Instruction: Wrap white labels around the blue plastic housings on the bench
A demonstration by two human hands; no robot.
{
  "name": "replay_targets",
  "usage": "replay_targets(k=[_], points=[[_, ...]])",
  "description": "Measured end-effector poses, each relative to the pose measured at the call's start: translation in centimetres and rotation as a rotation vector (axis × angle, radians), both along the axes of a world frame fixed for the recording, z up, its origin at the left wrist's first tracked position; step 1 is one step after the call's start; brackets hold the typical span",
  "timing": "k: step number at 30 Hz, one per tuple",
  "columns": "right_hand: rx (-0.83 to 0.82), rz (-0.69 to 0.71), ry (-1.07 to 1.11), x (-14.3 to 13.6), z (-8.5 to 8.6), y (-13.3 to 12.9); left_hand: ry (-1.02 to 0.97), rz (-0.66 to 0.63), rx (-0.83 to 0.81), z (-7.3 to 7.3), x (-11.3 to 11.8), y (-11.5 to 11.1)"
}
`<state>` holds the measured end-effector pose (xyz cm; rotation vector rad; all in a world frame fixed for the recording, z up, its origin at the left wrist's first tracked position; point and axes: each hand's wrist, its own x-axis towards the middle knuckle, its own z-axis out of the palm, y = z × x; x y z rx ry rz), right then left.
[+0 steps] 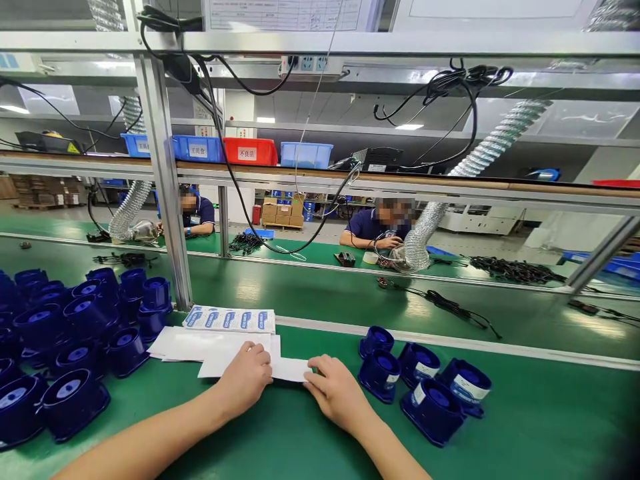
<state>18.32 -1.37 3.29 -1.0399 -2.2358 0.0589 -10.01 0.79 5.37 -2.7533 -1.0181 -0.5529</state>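
Left of five blue housings, the left hand and right hand pinch one white strip.

High beyond the left hand, a red bin bears a white label reading "不良品". To its left, a blue bin carries a label beginning "工具", as does a second blue bin, its label partly hidden. Just past the left hand, blue print on a sticker sheet is too small to read, as is lettering on labels of blue housings right of the right hand and on a posted sheet overhead.
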Motion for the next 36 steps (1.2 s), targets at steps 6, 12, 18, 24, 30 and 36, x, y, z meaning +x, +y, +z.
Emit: replay_targets(k=[6,12,18,24,30,36], points=[[-0.061,0.025,-0.173,-0.7,-0.3,-0.7,0.097,-0.102,-0.098,-1.6,0.3,0.5],[-0.208,-0.061,-0.171,-1.3,0.5,-1.1,0.101,-0.082,-0.188,-2.2,0.6,0.3],[-0.326,-0.255,-0.206,-3.0,1.0,-1.0,0.066,-0.076,-0.266,-1.3,0.6,0.2],[-0.490,-0.363,-0.202,-3.1,2.0,-0.2,0.139,-0.067,-0.301,-1.3,1.0,0.4],[-0.604,-0.346,-0.222,-2.0,3.0,0.0,0.226,0.010,-0.320,-1.3,1.8,0.1],[-0.599,-0.511,-0.322,-3.6,2.4,0.0,0.246,0.076,-0.387,-1.0,1.9,0.9]])
